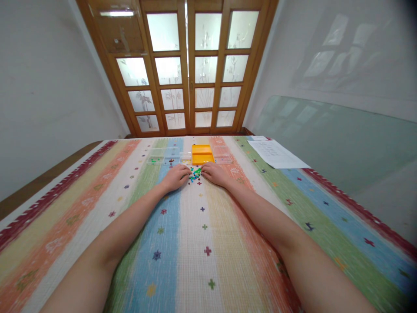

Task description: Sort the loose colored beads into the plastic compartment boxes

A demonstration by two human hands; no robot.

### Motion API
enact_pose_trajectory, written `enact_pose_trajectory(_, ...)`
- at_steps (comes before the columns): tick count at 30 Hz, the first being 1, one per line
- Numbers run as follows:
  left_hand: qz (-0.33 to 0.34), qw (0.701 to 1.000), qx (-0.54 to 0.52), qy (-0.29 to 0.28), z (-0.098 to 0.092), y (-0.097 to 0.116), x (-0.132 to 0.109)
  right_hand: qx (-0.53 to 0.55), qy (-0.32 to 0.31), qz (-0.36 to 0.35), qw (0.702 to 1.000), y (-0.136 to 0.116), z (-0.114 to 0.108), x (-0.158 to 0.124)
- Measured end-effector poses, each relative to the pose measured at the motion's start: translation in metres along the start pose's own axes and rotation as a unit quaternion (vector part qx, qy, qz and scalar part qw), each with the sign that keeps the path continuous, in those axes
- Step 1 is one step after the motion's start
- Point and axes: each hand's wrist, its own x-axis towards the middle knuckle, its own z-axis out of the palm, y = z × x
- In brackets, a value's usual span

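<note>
Head view: left hand [176,177] and right hand [215,173] lie on the striped cloth [202,248], flanking the bead pile [196,174] just before the orange tray [202,154]. Their fingers curl inward (pinching anything? cannot tell). A careless sweep could scatter beads across the weave.

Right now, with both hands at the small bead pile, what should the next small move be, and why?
Probably pinch one green bead from the bead pile with the right hand, whose fingertips touch its edge. The left hand rests on the other side, and a clear box behind holds green pieces.
</note>
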Motion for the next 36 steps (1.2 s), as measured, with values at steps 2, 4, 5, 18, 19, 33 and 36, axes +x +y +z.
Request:
enact_pose_trajectory(2, 0.017, 1.000, 0.008, -0.019, 0.000, 0.004, 0.001, -0.004, 0.003, 0.001, 1.000, 0.000, 0.001, 0.000)
enact_pose_trajectory(4, 0.028, 0.999, 0.014, -0.034, 0.001, 0.009, 0.002, -0.011, 0.010, 0.014, 1.000, 0.000, 0.000, 0.000)
enact_pose_trajectory(5, 0.032, 0.999, 0.015, -0.041, 0.001, 0.011, 0.003, -0.017, 0.016, 0.028, 0.999, 0.000, -0.001, 0.000)
enact_pose_trajectory(18, 0.049, 0.993, 0.032, -0.100, 0.010, 0.026, 0.001, -0.100, 0.240, 0.334, 0.906, 0.071, -0.017, -0.019)
enact_pose_trajectory(19, 0.053, 0.993, 0.033, -0.100, 0.011, 0.027, 0.001, -0.104, 0.246, 0.353, 0.897, 0.075, -0.018, -0.022)
enact_pose_trajectory(33, 0.020, 0.996, 0.043, -0.070, 0.012, 0.018, 0.000, 0.022, 0.104, 0.160, 0.981, 0.034, -0.013, -0.007)
enact_pose_trajectory(36, 0.008, 0.997, 0.041, -0.067, 0.012, 0.015, 0.000, 0.045, 0.023, 0.107, 0.993, 0.008, -0.009, -0.003)
